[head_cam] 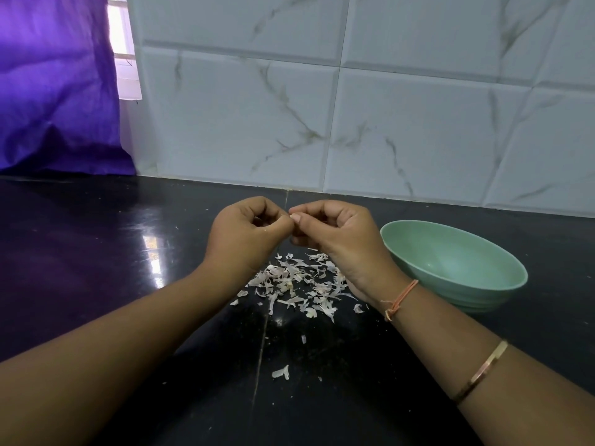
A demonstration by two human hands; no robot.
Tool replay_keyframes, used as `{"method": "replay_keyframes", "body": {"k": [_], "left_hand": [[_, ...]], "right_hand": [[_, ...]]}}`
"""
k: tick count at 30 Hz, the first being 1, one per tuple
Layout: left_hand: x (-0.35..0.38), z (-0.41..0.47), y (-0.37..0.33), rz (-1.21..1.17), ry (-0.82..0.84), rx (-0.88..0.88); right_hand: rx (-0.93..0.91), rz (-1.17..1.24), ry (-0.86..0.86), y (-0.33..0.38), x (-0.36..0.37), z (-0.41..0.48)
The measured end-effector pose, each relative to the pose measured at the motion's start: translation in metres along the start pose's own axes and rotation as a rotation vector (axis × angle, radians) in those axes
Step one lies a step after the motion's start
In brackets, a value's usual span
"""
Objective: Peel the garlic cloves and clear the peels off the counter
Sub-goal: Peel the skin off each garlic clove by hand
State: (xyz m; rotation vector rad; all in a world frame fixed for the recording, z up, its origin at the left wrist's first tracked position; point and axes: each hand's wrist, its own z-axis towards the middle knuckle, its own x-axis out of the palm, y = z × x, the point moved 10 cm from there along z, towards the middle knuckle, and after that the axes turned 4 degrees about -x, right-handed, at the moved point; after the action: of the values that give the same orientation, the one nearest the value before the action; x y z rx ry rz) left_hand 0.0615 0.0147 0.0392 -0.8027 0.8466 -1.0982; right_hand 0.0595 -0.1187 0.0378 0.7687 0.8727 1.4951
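Head view, left hand (245,239) and right hand (336,241) curled, fingertips meeting above garlic peels (294,284) on counter (96,252), any pinched item hidden, green bowl (457,268) beside.

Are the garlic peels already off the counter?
No, a pile of peels lies on the black counter, left of the green bowl.

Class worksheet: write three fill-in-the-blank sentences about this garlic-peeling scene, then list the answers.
1. The peels lie on a ____ counter.
2. The bowl beside the right hand is ____ in colour.
3. The bangle is worn on the ____ arm.

Answers: black; green; right
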Motion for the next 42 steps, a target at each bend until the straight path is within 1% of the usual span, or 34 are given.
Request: {"method": "replay_keyframes", "body": {"k": [6, 11, 14, 16, 19, 22, 27, 32, 35, 37, 42], "left_hand": [[0.003, 0.0, 0.002, -0.004, 0.027, -0.003], [0.003, 0.001, 0.007, -0.009, 0.057, -0.063], [0.008, 0.0, 0.009, 0.004, 0.107, -0.067], [0.009, -0.001, 0.008, -0.004, 0.109, -0.061], [0.008, 0.0, 0.005, -0.007, 0.103, -0.027], [0.007, 0.0, 0.001, 0.048, 0.088, 0.021], [0.005, 0.001, -0.005, 0.097, 0.075, 0.084], [0.008, 0.0, -0.011, 0.191, 0.104, 0.146], [0.011, 0.0, -0.014, 0.243, 0.137, 0.186], [0.012, 0.002, -0.012, 0.2, 0.163, 0.159], [0.018, 0.003, 0.004, -0.066, 0.251, -0.018]], "right_hand": [[0.052, 0.051, -0.04, -0.006, -0.004, 0.0], [0.118, 0.118, -0.079, -0.01, -0.009, 0.001], [0.118, 0.144, -0.09, -0.01, -0.01, 0.001], [0.105, 0.164, -0.095, -0.009, -0.01, 0.001], [0.08, 0.173, -0.093, -0.007, -0.01, 0.001], [0.066, 0.155, -0.096, -0.006, -0.01, 0.001], [0.082, 0.123, -0.091, -0.007, -0.011, 0.002], [0.116, 0.038, -0.003, -0.009, -0.008, 0.002], [0.102, -0.011, 0.036, -0.007, -0.007, 0.003], [0.087, -0.018, 0.041, -0.005, -0.006, 0.003], [0.097, 0.043, 0.036, -0.005, -0.006, 0.003]]}}
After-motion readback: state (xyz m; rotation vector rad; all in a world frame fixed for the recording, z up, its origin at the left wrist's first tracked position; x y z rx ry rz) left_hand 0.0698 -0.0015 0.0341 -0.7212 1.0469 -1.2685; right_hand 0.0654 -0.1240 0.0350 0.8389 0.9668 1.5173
